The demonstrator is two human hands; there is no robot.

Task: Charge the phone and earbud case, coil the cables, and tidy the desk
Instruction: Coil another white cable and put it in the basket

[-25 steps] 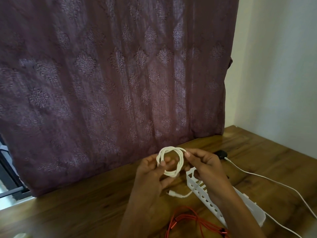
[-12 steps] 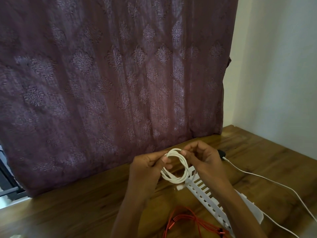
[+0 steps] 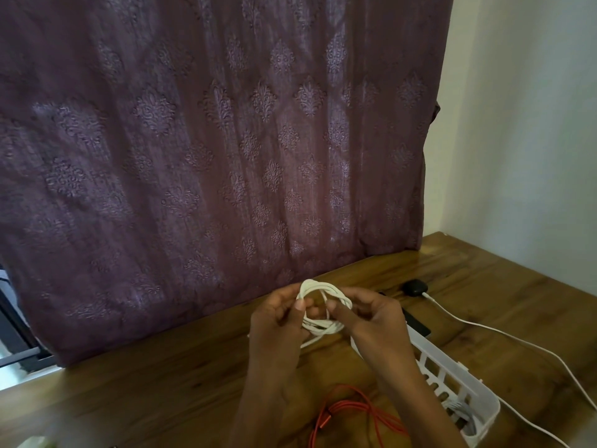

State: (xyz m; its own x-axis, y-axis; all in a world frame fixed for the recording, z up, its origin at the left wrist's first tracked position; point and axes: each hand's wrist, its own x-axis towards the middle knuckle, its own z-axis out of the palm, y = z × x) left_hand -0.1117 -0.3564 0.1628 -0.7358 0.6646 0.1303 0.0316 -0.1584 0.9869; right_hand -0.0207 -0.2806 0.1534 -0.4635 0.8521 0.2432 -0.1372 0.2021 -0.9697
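Note:
A white cable [image 3: 323, 326] is wound into a small coil held up above the wooden desk [image 3: 193, 376]. My left hand [image 3: 277, 321] pinches the coil's left side and my right hand [image 3: 371, 315] pinches its right side. A loose end hangs down from the coil toward the desk. A black earbud case [image 3: 415, 287] sits at the back right with a white charging cable [image 3: 517, 341] plugged into it. A dark phone [image 3: 418, 324] lies partly hidden behind my right hand. A red cable [image 3: 352, 415] lies loose on the desk below my wrists.
A white slotted plastic basket [image 3: 452, 376] stands on the desk under my right forearm, with grey cable inside its near end. A purple patterned curtain [image 3: 210, 140] hangs along the back edge. A pale wall [image 3: 533, 124] borders the right side.
The coil has been turned and tightened between both hands, and its loose end now hangs at the lower left instead of by the basket.

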